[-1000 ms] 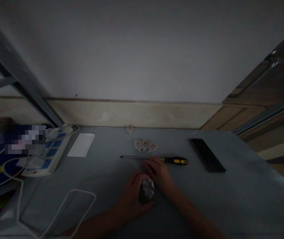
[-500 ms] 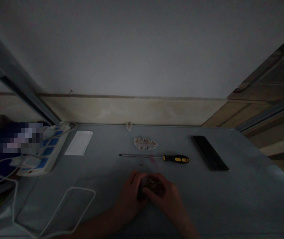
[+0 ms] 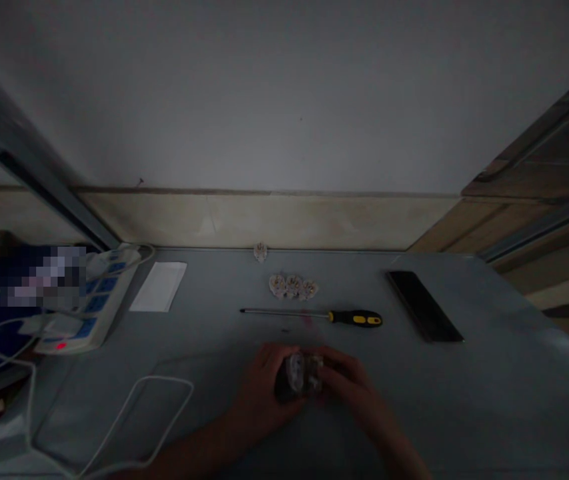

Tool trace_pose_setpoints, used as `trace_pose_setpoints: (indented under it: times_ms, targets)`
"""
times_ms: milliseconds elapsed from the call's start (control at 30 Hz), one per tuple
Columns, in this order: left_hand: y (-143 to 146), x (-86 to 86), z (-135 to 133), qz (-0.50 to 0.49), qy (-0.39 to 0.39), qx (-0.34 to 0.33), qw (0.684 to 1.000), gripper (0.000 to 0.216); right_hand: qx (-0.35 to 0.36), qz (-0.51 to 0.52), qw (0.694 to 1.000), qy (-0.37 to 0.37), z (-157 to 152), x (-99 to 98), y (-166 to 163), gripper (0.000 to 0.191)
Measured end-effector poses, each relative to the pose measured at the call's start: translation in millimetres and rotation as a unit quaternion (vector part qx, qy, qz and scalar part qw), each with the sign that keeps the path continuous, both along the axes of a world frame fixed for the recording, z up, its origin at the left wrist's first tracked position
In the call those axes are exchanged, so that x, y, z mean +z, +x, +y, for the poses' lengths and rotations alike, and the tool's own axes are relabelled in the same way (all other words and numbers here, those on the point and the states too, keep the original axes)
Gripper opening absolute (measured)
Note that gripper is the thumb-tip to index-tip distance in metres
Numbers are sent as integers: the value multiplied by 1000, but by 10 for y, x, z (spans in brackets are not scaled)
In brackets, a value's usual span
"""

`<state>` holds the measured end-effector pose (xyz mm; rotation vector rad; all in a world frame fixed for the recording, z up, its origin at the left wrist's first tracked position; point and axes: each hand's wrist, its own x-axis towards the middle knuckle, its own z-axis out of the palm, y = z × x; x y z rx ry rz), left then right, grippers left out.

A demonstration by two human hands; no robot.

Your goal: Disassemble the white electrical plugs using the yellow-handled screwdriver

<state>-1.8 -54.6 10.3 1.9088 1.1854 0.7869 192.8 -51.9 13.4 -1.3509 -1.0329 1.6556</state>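
Note:
In the head view, my left hand [image 3: 260,390] is wrapped round a dark rounded casing [image 3: 283,385] with a clear plastic part [image 3: 295,371] showing at its open side. My right hand [image 3: 352,383] pinches a small clear piece [image 3: 314,371] with metal bits, close beside the casing. Dim light hides whether the two touch. Beyond my hands lies a screwdriver [image 3: 309,315] with a black and yellow handle, its tip pointing left. Behind it are three clear plastic pieces with brass-coloured metal parts [image 3: 293,286] in a row. A similar clear piece [image 3: 260,251] stands near the wall.
A black phone [image 3: 424,305] lies at the right. On the left are a folded white paper [image 3: 159,287] and a power strip [image 3: 97,303] with plugs and a red light. A white cable [image 3: 137,381] loops over the grey tabletop [image 3: 484,387] at the front left.
My right hand has drawn a little to the right, away from the casing, with the small clear piece between its fingers. The casing's clear inside is now visible. My left hand keeps its hold.

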Motion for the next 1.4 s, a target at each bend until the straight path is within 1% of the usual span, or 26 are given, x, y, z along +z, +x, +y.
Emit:
trace_pose_setpoints:
  times_ms: [100,167,267,333,400,500,600,700,767,833,933,1000,1067,1133,1200,1233,1400]
  targets:
    - [-2,39,2,71,27,-6,997,62,-37,45,998,-33,16,44,80,50]
    - [10,57,-5,125,43,-18,991,62,-50,65,996,-42,43,72,113,51]
    - [33,74,-24,177,48,-36,982,70,-48,72,995,-46,109,86,137,53]
    - [35,78,-36,179,44,-36,982,80,-31,68,996,-48,164,91,136,54]
    - [21,74,-38,148,41,-24,988,86,-4,61,997,-47,229,116,117,52]
    - [-20,69,-11,42,39,13,998,82,50,62,996,-40,348,193,51,50]
    - [-61,88,57,-50,33,49,997,79,114,89,989,-36,473,261,-50,50]
    - [-88,120,133,-88,29,68,993,65,173,113,978,-37,564,250,-145,53]
    - [-98,134,169,-102,22,67,992,52,203,118,972,-35,592,207,-177,57]
    - [-101,139,186,-108,14,68,992,45,225,113,967,-23,596,167,-174,61]
    - [-96,131,182,-112,24,80,990,43,245,84,966,18,580,165,-106,58]
    - [-90,120,170,-110,35,90,989,43,248,46,966,59,567,205,-42,52]
    - [-83,104,157,-100,33,96,990,44,222,-7,968,118,561,258,13,43]
    - [-75,82,146,-88,19,96,991,45,179,-64,963,191,559,297,39,29]
    - [-65,53,136,-76,8,99,992,46,151,-114,947,258,557,306,30,15]
    - [-60,37,130,-68,4,101,993,46,147,-134,938,285,553,298,13,11]
    - [-46,-52,111,-38,14,102,994,46,147,-193,895,374,520,189,-121,9]
